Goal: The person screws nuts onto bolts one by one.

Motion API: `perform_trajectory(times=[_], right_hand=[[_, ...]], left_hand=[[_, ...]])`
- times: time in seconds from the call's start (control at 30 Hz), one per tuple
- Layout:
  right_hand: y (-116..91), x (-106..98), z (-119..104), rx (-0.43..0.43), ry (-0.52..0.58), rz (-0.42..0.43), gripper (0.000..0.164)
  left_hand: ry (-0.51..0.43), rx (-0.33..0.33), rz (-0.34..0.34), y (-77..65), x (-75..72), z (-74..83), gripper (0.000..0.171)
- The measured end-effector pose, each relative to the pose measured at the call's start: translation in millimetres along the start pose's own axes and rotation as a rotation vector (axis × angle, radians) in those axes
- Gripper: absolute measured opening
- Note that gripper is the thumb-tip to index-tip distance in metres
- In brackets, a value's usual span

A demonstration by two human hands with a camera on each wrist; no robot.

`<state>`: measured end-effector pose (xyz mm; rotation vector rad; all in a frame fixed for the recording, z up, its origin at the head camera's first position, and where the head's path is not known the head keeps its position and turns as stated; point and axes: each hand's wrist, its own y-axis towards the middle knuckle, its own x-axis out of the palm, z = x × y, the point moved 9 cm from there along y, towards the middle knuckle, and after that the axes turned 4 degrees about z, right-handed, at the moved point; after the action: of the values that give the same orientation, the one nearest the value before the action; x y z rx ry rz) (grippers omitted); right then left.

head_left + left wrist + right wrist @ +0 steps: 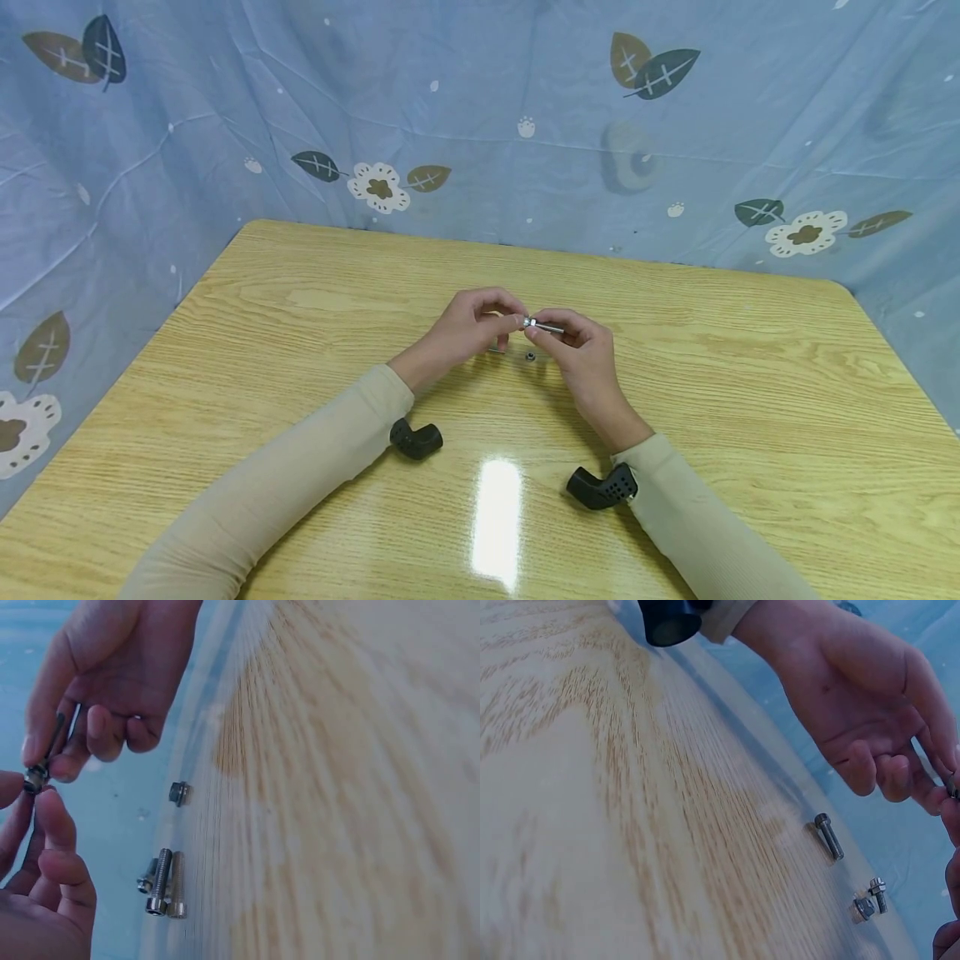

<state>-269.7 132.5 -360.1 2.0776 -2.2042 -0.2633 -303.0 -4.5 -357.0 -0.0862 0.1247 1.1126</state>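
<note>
Above the middle of the table, the fingertips of both hands meet on a small metal bolt with a nut on it. My left hand pinches the end with the nut, thumb and index finger at the metal. My right hand pinches the bolt too, its shank lying along the fingers. In the left wrist view, the nut shows between both hands' fingertips, while fingers partly cover the bolt. Just below the hands, a loose nut and a socket-head bolt lie on the table.
Beside the socket-head bolt lies a smaller bolt, close to the loose nut in the right wrist view. The wooden table has a glossy light reflection near the front. A blue patterned cloth hangs behind it.
</note>
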Motion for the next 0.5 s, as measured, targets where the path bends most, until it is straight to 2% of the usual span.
perform_trajectory(times=[0.23,0.5], right_hand=[[0.1,-0.5,0.6,-0.001,-0.009,0.007,0.023],[-0.2,0.4,-0.6,-0.01,0.005,-0.004,0.023]], left_hand=[[-0.03,0.08,-0.041,-3.0,2.1,7.7,0.016],[-0.016,0.008,0.001,-0.8,-0.4,0.6,0.018]])
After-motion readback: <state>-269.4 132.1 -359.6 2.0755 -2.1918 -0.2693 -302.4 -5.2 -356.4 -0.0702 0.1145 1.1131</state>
